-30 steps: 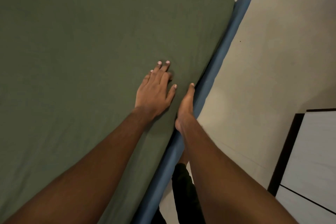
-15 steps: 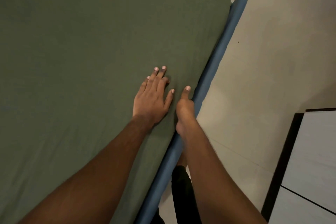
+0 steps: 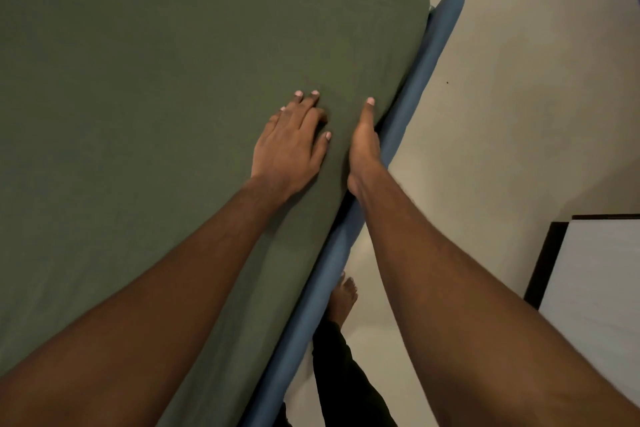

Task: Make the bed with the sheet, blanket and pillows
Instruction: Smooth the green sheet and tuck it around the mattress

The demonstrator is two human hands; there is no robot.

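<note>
We are at the sheet step. The green sheet lies drawn over the mattress, smooth across the top and round the far corner, with only faint creases near our hands. Our left hand rests palm down on the sheet close to the near side edge. Its fingers are straight and held close together, pressing the cloth flat.

Our right hand sits just beside it at the very edge of the mattress. The thumb lies straight along the top, and the rest of the hand goes down into the gap between the mattress and the blue bed rail. Those fingers are hidden, so we cannot tell whether they pinch the hem or only push it.

By our reading, we are tucking the side of the sheet while the left hand keeps the top from dragging. The next move calls for working along this edge toward us, where the cloth over the side looks a little looser, with the top kept taut as we go. The blanket and pillows are not in view, so that work is yet to come.
</note>
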